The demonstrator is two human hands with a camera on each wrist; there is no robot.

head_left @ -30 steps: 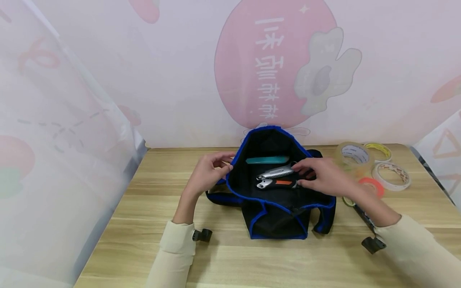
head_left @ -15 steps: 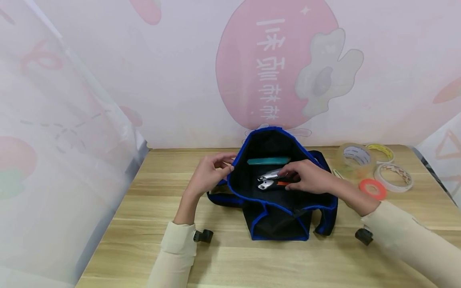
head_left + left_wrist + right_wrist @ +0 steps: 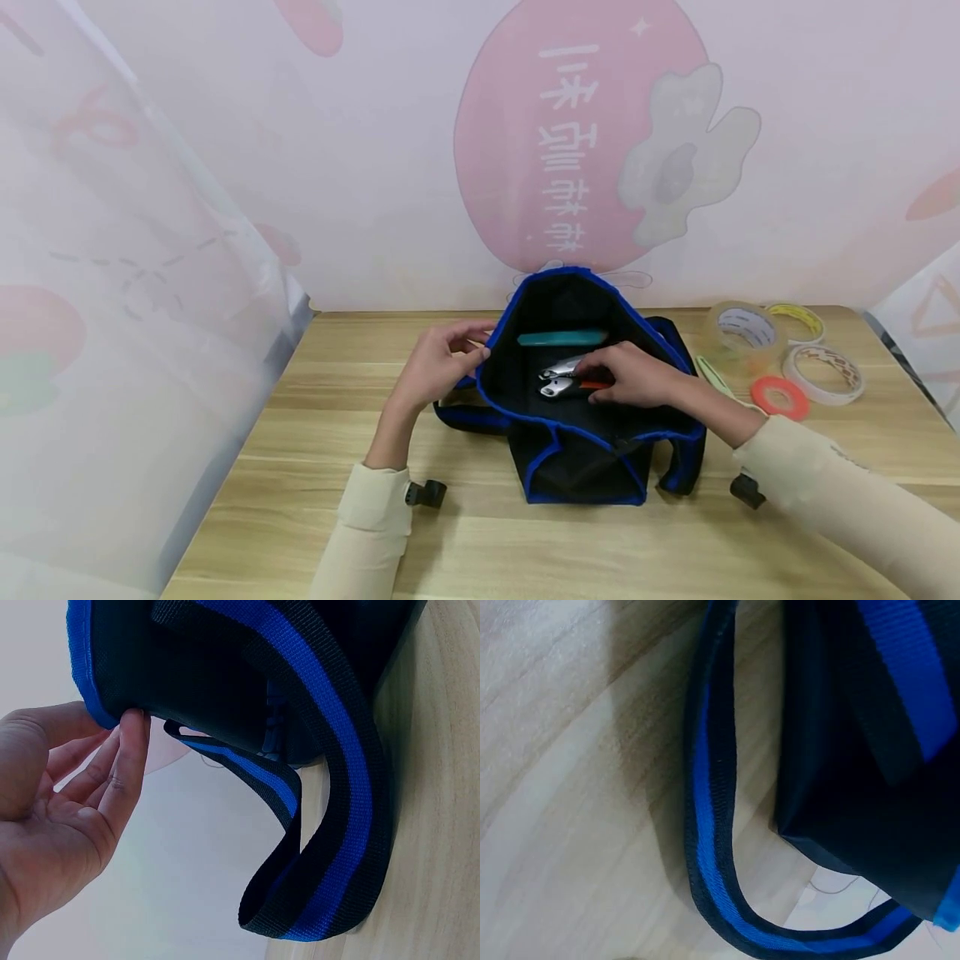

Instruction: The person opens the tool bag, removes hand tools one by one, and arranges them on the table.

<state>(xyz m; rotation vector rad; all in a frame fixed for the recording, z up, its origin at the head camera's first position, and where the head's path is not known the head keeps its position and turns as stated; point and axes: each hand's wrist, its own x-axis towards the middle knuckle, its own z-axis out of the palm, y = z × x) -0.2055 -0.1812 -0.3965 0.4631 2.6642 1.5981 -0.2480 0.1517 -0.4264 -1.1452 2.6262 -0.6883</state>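
A black tool bag [image 3: 585, 467] with blue trim stands open-mouthed on the table. My left hand [image 3: 435, 362] pinches its left rim; in the left wrist view the fingertips [image 3: 133, 727] meet the bag's edge beside a looped strap [image 3: 352, 795]. Inside the bag, my right hand [image 3: 633, 375] has its fingers and thumb bent round the right part of two utility knives lying together. One is a silver utility knife [image 3: 561, 367], the other a black-and-orange utility knife [image 3: 557, 387]; their right ends are hidden. Behind them lies a slim teal tool [image 3: 562, 338]. The right wrist view shows only the bag's side and strap [image 3: 709, 825].
At the table's right rear lie a wide clear tape roll [image 3: 742, 329], a yellow-cored tape roll [image 3: 813, 321], a white tape roll [image 3: 847, 392] and a red tape roll [image 3: 759, 392]. A thin pale green item [image 3: 716, 377] is partly behind the right forearm. A printed cloth [image 3: 375, 208] hangs behind the table.
My right hand has moved left and deeper over the two knives, covering more of them. The pale green item beside the bag has come into sight. The left hand keeps its place at the rim.
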